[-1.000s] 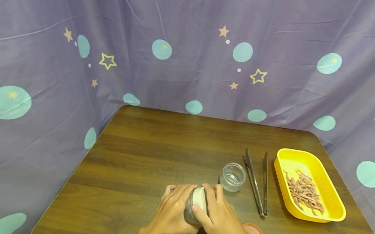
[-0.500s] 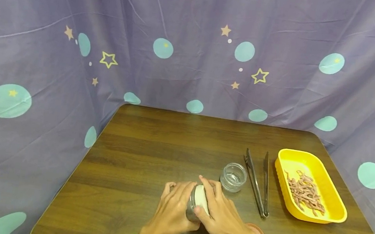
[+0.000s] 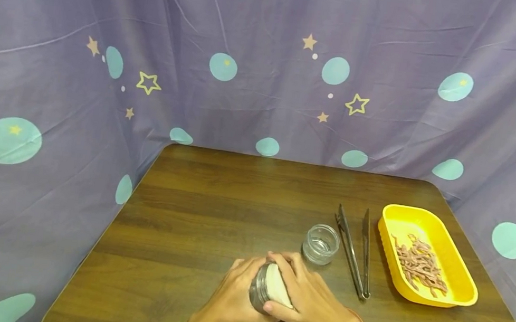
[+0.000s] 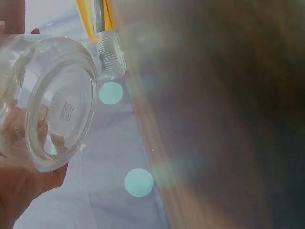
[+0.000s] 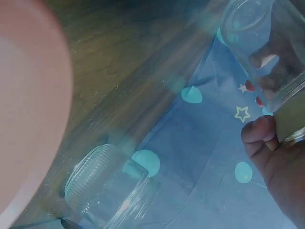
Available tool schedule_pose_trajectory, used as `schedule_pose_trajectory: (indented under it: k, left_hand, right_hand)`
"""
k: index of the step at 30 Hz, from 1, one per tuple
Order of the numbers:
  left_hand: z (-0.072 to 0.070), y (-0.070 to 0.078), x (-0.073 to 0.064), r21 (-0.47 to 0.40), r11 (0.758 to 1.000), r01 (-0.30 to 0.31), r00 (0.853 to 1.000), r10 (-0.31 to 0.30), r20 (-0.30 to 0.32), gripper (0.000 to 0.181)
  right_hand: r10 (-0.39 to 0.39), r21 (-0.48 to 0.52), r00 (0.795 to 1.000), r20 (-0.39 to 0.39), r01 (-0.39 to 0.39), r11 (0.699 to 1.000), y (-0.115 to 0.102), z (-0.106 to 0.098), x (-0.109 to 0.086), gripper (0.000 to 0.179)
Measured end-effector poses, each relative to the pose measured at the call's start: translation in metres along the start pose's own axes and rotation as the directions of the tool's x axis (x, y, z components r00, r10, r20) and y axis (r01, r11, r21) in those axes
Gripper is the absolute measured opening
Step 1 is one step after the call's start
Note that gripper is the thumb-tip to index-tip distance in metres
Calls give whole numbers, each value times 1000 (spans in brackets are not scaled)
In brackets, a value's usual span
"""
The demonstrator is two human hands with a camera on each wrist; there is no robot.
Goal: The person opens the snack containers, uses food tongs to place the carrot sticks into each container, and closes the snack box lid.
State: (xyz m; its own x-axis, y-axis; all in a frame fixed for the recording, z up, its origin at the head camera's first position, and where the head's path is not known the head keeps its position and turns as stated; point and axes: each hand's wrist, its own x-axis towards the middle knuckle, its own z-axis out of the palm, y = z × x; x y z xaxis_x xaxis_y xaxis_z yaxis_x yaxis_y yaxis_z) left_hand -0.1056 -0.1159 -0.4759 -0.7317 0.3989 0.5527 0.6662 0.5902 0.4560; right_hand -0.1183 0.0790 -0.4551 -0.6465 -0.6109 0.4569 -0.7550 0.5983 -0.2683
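Observation:
Both hands are on one clear glass jar [image 3: 259,292] with a cream-white lid [image 3: 278,286], tilted so the lid points up and right. My left hand [image 3: 234,295] grips the jar's body; its bare glass base [image 4: 64,109] faces the left wrist camera. On the lid's edge my right hand [image 3: 309,300] holds with thumb in front and fingers over the far side. Just beyond the right hand an uncovered glass jar [image 3: 320,244] stands on the table. A pinkish disc-shaped lid [image 5: 31,109] lies close to my right wrist, mostly hidden by it in the head view.
Metal tongs [image 3: 352,262] lie spread on the wooden table [image 3: 196,202], right of the uncovered jar. Beyond them, a yellow tray [image 3: 457,276] contains a heap of brownish-pink strips [image 3: 420,264]. A purple patterned curtain [image 3: 255,102] hangs around the table.
The right hand has turned on the cream-white lid, its fingers shifting round the edge. The jar has tipped slightly and moved a little toward me. My right wrist now covers more of the pinkish lid.

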Motion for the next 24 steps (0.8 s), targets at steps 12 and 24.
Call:
schedule_pose_trajectory:
  k: [12,24]
  left_hand:
    - [-6,-3,-6,-351,926,137,988,-154,-23,92]
    - [-36,18,8,-365,929,59,954,-160,-252,89]
  right_hand:
    - [105,88,994,20,-107,990,12,-21,-12,79]
    - [151,-65,985,84,-146,987,20,-4,-31,79]
